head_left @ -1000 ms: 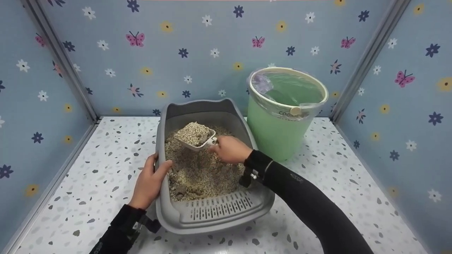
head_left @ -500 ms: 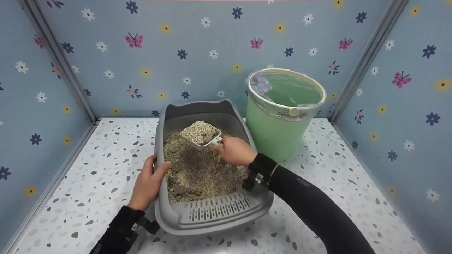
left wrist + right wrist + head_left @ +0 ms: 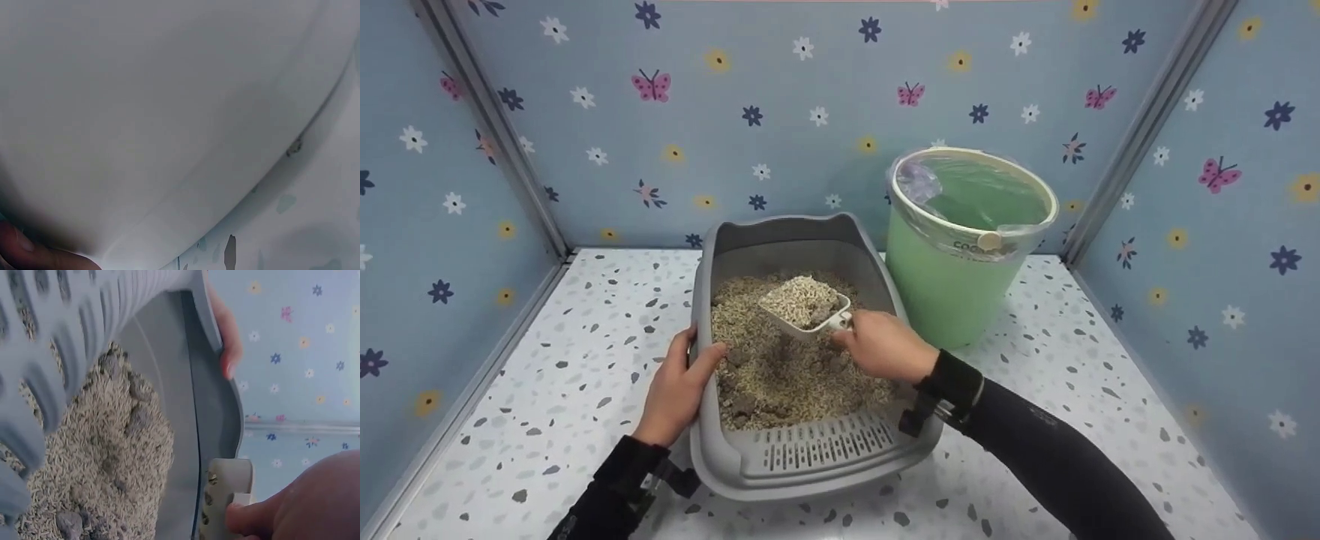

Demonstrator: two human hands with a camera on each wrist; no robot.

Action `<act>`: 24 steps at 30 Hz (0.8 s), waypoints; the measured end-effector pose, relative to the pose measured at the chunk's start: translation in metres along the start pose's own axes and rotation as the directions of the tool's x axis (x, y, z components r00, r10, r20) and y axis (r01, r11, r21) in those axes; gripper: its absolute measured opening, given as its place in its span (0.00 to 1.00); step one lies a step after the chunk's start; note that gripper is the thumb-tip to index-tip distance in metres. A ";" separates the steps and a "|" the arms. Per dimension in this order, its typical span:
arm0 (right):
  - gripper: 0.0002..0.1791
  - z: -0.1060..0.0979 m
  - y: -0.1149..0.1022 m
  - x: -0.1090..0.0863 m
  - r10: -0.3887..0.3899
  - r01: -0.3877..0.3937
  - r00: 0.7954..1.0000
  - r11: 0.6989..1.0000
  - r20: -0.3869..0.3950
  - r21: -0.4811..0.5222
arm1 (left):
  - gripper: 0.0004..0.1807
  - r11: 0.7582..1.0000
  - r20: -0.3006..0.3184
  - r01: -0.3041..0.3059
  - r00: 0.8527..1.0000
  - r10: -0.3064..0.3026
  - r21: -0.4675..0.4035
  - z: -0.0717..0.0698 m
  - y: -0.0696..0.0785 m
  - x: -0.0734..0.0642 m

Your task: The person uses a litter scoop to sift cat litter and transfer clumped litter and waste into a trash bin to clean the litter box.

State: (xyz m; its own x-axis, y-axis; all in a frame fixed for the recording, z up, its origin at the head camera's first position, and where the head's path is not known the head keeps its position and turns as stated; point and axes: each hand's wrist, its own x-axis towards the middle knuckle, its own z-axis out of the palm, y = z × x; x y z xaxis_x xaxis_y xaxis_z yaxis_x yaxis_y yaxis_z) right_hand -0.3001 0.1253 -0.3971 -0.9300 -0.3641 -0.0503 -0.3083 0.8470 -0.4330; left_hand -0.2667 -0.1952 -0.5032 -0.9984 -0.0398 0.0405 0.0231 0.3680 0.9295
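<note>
A grey litter box [image 3: 810,489] holds tan pellet litter [image 3: 802,390] with several grey clumps [image 3: 138,419]. My left hand [image 3: 673,390] grips its left wall, thumb over the rim and fingers outside. In the left wrist view the box's pale outer wall [image 3: 140,112] fills most of the picture, with a fingertip [image 3: 34,253] at the lower left. My right hand [image 3: 885,345] holds a white litter scoop [image 3: 819,333] by its short handle, above the litter. Pellets [image 3: 802,298] are heaped in the scoop. The right wrist view shows the scoop's slotted side [image 3: 225,478].
A green bin [image 3: 952,292] with a clear plastic liner stands close behind the box's right side. Flower-patterned panels [image 3: 810,75] enclose the speckled floor [image 3: 585,360] at the back and both sides. A slotted step [image 3: 825,446] spans the box's front.
My right hand has carried the full scoop to the right, then a little closer to me. My left hand stays on the box wall, and the box has not moved.
</note>
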 end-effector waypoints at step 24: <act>0.19 0.007 -0.032 0.003 0.035 -0.038 0.999 0.997 0.041 0.069 | 0.51 0.999 -0.035 -0.003 0.999 0.001 -0.040 -0.020 -0.003 -0.010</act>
State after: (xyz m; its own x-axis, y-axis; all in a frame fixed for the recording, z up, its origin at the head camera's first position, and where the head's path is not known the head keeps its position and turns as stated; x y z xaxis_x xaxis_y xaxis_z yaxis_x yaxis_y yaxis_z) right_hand -0.2921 0.0947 -0.3894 -0.9312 -0.3496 -0.1028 -0.2579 0.8317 -0.4917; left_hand -0.2559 -0.2149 -0.4992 -0.9959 -0.0715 0.0546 0.0280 0.3303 0.9435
